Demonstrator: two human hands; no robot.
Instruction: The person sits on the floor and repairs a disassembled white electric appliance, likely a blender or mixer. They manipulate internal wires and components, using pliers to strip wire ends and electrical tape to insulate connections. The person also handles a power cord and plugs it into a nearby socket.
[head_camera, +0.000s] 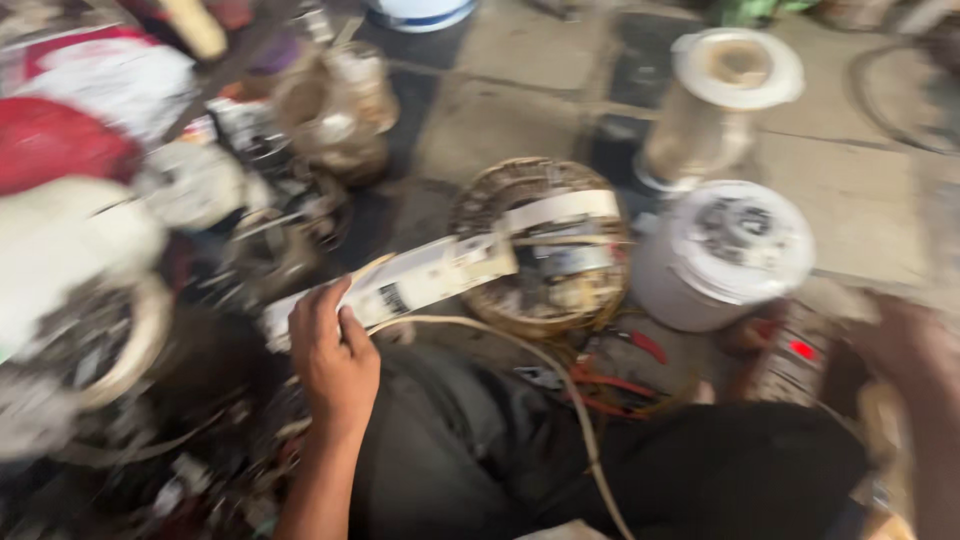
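White strip (420, 280): held at its near end by the left hand (335, 355), fingers clenched around it.
Beyond the grip, its far end lies on the wound coil (540, 245), apparently not yet fitted. Right hand (905, 345) is blurred; grip cannot be determined.

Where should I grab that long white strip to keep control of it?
Grip the white strip at its near end, where the left hand already holds it, coming from below. It lies slanted, and its far end rests on the round wound coil, so that end is likely awkward.

Grey paved floor (500, 120), cluttered scrap (90, 330)
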